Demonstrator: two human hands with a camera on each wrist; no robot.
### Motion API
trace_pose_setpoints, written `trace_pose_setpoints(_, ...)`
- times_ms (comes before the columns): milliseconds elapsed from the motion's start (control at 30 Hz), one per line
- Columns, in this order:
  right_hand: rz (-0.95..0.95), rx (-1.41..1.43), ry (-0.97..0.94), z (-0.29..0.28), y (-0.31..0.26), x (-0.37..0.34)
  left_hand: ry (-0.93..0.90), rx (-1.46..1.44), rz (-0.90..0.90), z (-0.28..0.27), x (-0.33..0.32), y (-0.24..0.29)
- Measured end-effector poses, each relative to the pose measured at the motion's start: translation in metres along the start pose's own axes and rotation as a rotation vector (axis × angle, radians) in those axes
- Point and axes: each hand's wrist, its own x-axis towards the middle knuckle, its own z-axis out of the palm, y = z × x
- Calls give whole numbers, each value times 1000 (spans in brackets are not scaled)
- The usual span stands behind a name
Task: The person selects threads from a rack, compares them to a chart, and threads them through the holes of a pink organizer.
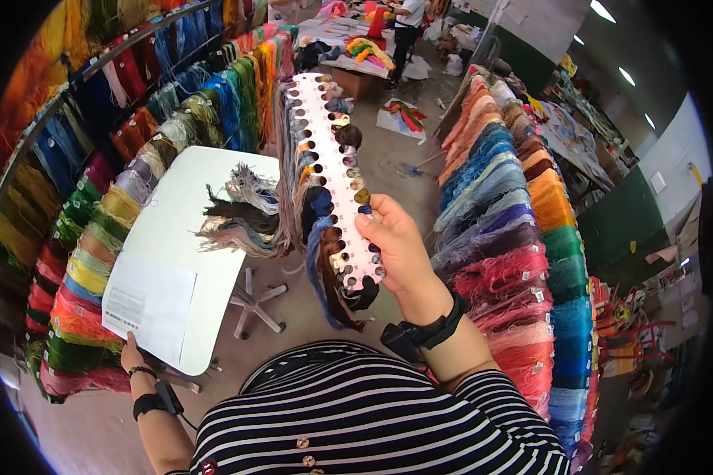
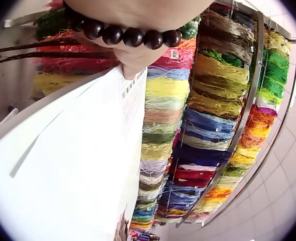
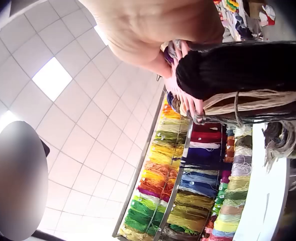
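Note:
A long pale-pink thread card (image 1: pixel 328 170) with holes down both edges fills the middle of the head view. Tufts of embroidery thread (image 1: pixel 322 237) in many colours are looped through the holes and hang down. My right hand (image 1: pixel 398 241) grips the card near its lower end, thumb across the front. Dark thread hanks (image 3: pixel 248 65) hang from the card in the right wrist view. My left hand (image 1: pixel 137 358) is at the near left edge of a white table (image 1: pixel 206 186), a fingertip touching the edge of a printed paper sheet (image 1: pixel 154 309).
Racks of coloured thread hanks (image 1: pixel 95 261) run along the left. Another rack (image 1: pixel 499 261) stands close on the right. The white table has a wheeled base (image 1: pixel 255 305). Farther back, a person (image 1: pixel 408 32) stands beside a work table (image 1: pixel 333 47) with bright thread bundles.

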Motion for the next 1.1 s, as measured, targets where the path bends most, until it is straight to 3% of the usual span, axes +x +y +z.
trace_pose_setpoints(400,-108,46,67,24,-13,-38,-60,-19,-63,5,-17,14)
trace_pose_setpoints(600,-119,36,75,26,-12,-50,-130,6,43,6,-34,25)
trace_pose_setpoints(1100,-138,-11,75,9,-19,-50,-117,-4,83,3,-7,8)
